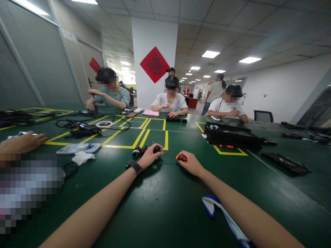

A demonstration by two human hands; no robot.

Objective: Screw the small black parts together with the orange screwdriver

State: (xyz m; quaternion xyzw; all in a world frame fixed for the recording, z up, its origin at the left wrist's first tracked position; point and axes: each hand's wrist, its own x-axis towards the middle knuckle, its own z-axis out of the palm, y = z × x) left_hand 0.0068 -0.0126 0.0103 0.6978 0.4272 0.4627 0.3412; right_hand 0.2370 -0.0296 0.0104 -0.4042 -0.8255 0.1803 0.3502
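My right hand (pixel 190 163) is closed round the orange-and-black handle of a screwdriver (pixel 181 158). The thin shaft points left, its tip reaching the fingers of my left hand (pixel 150 156). Those fingers grip a small black round part (pixel 156 149), mostly covered by the hand. Just left of it, a couple of black cylindrical parts (pixel 136 151) stand on the green table (pixel 155 213). Below the shaft lies a tiny metal piece (pixel 165 159), perhaps a screw. My left wrist wears a black watch (pixel 134 167).
At far left a co-worker's hand (pixel 33 139) rests near a light plastic packet (pixel 79 148) and crumpled tissue (pixel 83 157). Black cables (pixel 82 129) lie behind. On the right are a black case (pixel 232 134), another orange screwdriver (pixel 226 146), a black panel (pixel 286 163) and a blue-white strap (pixel 227 220).
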